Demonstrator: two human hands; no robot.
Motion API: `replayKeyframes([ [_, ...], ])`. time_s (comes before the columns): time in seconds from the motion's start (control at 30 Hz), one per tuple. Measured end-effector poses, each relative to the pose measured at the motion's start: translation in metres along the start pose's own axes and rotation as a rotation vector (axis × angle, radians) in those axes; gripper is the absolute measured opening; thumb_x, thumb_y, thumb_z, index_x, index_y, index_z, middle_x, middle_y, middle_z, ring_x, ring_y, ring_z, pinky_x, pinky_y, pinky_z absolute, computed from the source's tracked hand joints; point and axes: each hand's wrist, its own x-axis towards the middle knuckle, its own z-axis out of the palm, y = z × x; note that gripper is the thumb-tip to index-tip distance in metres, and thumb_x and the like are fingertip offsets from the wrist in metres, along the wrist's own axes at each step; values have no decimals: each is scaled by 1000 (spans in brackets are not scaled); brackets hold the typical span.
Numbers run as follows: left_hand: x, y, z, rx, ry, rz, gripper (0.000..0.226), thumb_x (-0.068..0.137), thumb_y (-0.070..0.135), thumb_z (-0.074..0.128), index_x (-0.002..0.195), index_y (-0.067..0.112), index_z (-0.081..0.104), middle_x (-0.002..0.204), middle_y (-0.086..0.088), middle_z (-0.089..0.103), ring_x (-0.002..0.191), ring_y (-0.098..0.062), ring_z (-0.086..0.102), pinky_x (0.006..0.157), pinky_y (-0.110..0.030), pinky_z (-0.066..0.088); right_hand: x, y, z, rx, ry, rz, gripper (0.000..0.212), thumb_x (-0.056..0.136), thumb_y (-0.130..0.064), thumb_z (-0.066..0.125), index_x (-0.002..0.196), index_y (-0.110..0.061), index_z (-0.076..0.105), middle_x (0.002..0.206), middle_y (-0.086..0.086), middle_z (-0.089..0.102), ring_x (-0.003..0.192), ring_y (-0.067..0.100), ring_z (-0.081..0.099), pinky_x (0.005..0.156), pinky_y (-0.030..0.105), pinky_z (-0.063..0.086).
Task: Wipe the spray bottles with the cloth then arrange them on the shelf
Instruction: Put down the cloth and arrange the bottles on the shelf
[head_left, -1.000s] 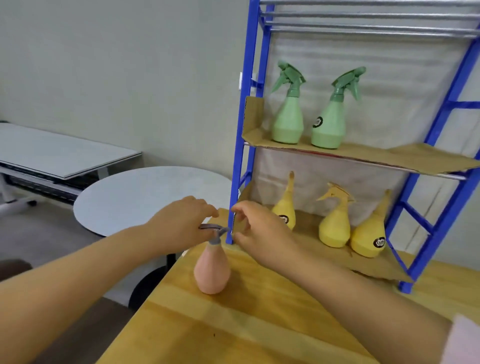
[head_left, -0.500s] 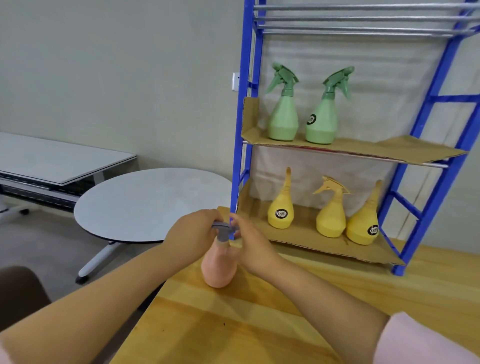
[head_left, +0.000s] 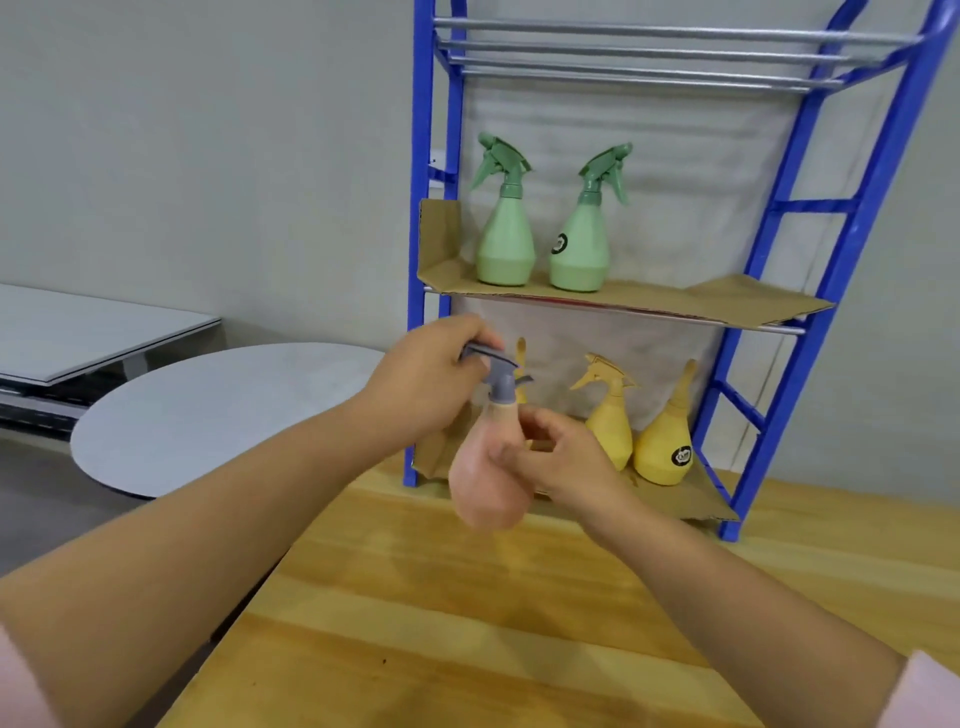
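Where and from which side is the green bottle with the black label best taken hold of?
Take the labelled green bottle by its narrow neck under the trigger, from the front-right: it stands upright, and a second green bottle stands close on its left.

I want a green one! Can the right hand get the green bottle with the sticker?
Probably not yet: the right hand holds the pink spray bottle, though nothing blocks that green bottle.

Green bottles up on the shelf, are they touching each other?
Apart. The head view shows a clear gap between the left green bottle and the right green bottle.
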Motion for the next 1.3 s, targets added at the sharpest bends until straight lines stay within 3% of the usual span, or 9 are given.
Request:
replayKeyframes([
  [0.1,25,27,5,-115,56,98,24,88,3,51,95,24,61,91,10,60,89,-10,56,76,-18,44,6,-18,-31,9,48,-86,30,84,-7,69,97,-33,65,93,-8,69,87,5,62,78,22,50],
  [0.23,62,64,8,-175,74,228,23,88,0,51,102,13,62,94,3,62,88,-12,58,77,-20,48,19,-50,-68,47,158,-147,16,89,-7,63,91,-22,66,86,-2,67,75,2,60,68,15,48],
  [0.37,104,102,2,-226,133,330,26,89,4,53,114,12,58,97,4,60,85,-10,59,80,-21,51,41,-86,-108,-2,316,-233,8,89,-13,63,87,-18,70,82,0,67,74,6,61,67,20,50],
  [0.47,132,116,0,-154,229,336,53,89,23,61,136,17,38,129,-4,42,109,-12,48,91,-22,46,66,-108,-142,-79,423,-261,9,87,-19,66,81,-22,71,78,-5,69,71,6,64,67,23,53],
  [0.53,144,113,-1,-98,287,319,62,87,30,62,140,18,31,138,-3,32,124,-15,39,103,-30,38,86,-112,-165,-99,472,-240,8,87,-23,67,80,-20,71,78,-4,69,73,9,64,69,26,54],
  [0.67,152,86,7,-20,272,285,54,86,30,62,134,18,40,135,-3,34,125,-16,39,104,-31,36,127,-98,-203,-177,609,-162,23,85,-27,67,87,-5,71,86,11,67,80,19,62,76,40,56],
  [0.8,152,50,19,114,200,263,48,84,30,63,128,20,48,131,-3,38,124,-19,40,100,-40,42,152,-74,-215,-277,651,-64,24,86,-31,66,89,-8,71,83,3,65,85,25,64,79,40,55],
  [1.0,159,17,23,172,274,192,31,86,24,60,117,21,57,122,1,46,103,-10,50,82,-26,41,179,-55,-220,-311,691,18,23,90,-32,62,98,-11,70,88,0,60,82,18,54,67,25,45],
  [1.3,161,-15,30,183,277,38,17,87,23,58,103,21,64,105,2,55,91,-12,53,73,-26,39,186,-48,-222,-328,675,66,25,92,-33,59,102,-11,66,98,4,60,91,23,55,83,35,47],
])
